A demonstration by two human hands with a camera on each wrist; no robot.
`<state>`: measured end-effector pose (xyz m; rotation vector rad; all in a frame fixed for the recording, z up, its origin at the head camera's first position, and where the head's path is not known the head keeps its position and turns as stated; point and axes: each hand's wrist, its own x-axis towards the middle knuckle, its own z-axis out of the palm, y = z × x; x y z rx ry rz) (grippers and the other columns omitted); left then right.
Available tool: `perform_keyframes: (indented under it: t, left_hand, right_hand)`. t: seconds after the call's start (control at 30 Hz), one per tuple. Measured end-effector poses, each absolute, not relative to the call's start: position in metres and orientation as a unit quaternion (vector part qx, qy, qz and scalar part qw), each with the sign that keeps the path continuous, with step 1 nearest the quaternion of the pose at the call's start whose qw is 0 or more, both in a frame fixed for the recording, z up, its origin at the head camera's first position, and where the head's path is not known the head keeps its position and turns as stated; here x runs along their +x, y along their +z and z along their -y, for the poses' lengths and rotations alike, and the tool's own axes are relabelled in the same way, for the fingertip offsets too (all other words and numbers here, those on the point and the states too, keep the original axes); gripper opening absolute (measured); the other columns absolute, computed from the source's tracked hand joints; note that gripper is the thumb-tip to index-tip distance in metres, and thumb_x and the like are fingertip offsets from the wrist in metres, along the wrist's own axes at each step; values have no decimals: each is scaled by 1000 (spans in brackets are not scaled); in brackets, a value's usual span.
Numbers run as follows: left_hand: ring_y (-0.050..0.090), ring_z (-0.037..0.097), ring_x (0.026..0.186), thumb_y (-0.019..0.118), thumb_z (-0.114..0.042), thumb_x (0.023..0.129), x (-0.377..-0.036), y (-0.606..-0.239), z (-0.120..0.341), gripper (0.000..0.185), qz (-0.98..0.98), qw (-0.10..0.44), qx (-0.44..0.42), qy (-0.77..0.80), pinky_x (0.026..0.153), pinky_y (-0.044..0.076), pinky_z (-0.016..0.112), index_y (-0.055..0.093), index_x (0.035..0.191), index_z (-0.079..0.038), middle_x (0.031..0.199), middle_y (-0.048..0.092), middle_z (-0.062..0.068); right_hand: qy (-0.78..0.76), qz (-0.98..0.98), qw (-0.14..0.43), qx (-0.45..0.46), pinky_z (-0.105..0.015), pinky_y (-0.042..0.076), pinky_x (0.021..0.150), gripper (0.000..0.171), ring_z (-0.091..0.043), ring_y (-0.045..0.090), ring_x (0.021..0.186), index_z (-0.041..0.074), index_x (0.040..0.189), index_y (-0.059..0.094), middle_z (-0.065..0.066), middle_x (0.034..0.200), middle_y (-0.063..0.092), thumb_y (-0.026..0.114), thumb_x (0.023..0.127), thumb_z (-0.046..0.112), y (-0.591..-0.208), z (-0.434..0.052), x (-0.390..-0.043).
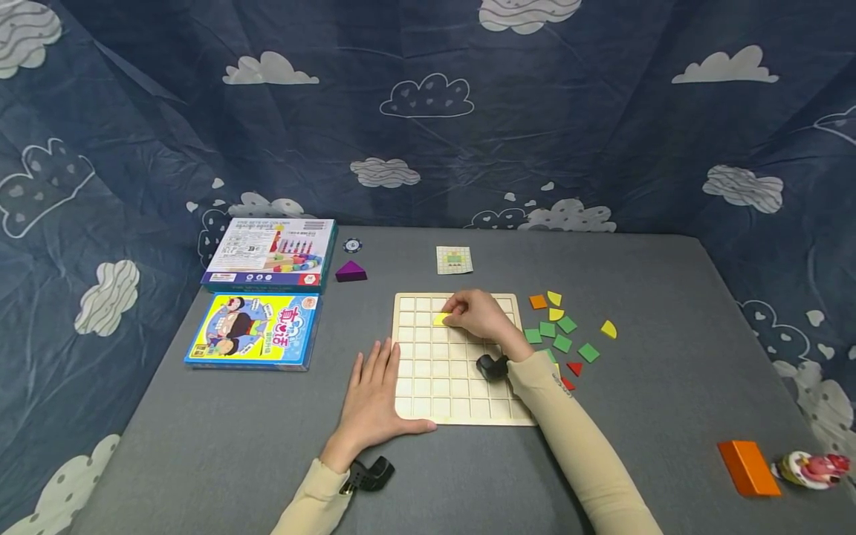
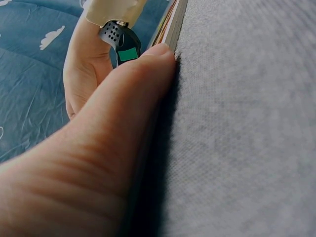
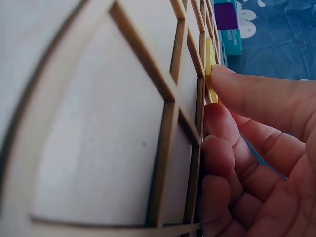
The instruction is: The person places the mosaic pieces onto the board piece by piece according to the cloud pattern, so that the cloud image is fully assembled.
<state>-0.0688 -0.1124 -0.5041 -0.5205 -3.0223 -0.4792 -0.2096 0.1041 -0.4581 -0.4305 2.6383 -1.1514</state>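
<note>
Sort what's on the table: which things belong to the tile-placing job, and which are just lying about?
In use: wooden grid board, yellow tile pinched by the right hand, left hand flat beside the board, loose tiles, pattern card.

Lying about: two boxes, purple prism, orange block, figurine.

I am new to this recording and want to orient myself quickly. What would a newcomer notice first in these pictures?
First, the wooden grid board at the middle of the grey table, where the right hand pinches a yellow tile over a cell in the upper rows. The left hand lies flat at the board's left edge. Loose green, yellow, orange and red tiles lie right of the board, and two boxes sit at the far left.
</note>
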Motion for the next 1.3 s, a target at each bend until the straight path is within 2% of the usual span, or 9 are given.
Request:
perform_keyframes:
  t: [0.2, 0.37, 0.63, 0.87, 1.07, 1.3]
  left_hand:
    - [5, 28, 143, 53, -89, 59, -69, -505, 113, 133, 973, 22, -169, -157, 112, 2, 48, 13, 151, -2, 155, 15, 15]
    - [2, 26, 143, 52, -90, 59, -70, -505, 112, 134, 974, 15, -168, -154, 113, 0, 47, 11, 152, -3, 156, 13, 15]
    - [3, 27, 143, 56, -87, 58, -69, -504, 112, 134, 972, 17, -167, -164, 112, 0, 47, 12, 152, -3, 156, 13, 14]
    - [2, 27, 143, 57, -87, 59, -69, -503, 113, 133, 972, 14, -167, -164, 112, -1, 47, 11, 152, -3, 156, 12, 14]
    - [3, 28, 143, 56, -87, 59, -69, -504, 113, 133, 971, 18, -172, -163, 112, 0, 47, 12, 152, -2, 156, 13, 14]
    - [3, 27, 143, 57, -86, 59, -68, -504, 112, 133, 971, 16, -171, -167, 112, -1, 47, 12, 152, -3, 156, 13, 14]
  right_hand:
    - [-388, -899, 117, -165, -30, 40, 65, 11, -16, 50, 64, 6, 91, 71, -1, 71, 59, 75, 81, 10, -458, -109, -210]
    - [-401, -893, 99, -181, -31, 42, 59, 10, -17, 51, 63, 7, 94, 72, -1, 74, 61, 71, 86, 14, -456, -125, -206]
    - [-412, -900, 40, -141, -34, 45, 58, 15, -21, 54, 67, 6, 99, 71, -5, 83, 64, 67, 90, 17, -442, -169, -199]
    - [-387, -917, 15, -98, -36, 45, 59, 18, -23, 55, 71, 5, 101, 70, -9, 87, 64, 65, 92, 20, -439, -203, -199]
    - [-365, -927, -13, -80, -39, 45, 54, 20, -22, 54, 68, 3, 102, 68, -9, 84, 63, 66, 91, 19, -448, -226, -202]
    - [-350, -935, 6, -49, -36, 44, 54, 20, -23, 56, 70, 1, 101, 68, -9, 83, 63, 67, 89, 17, -452, -237, -207]
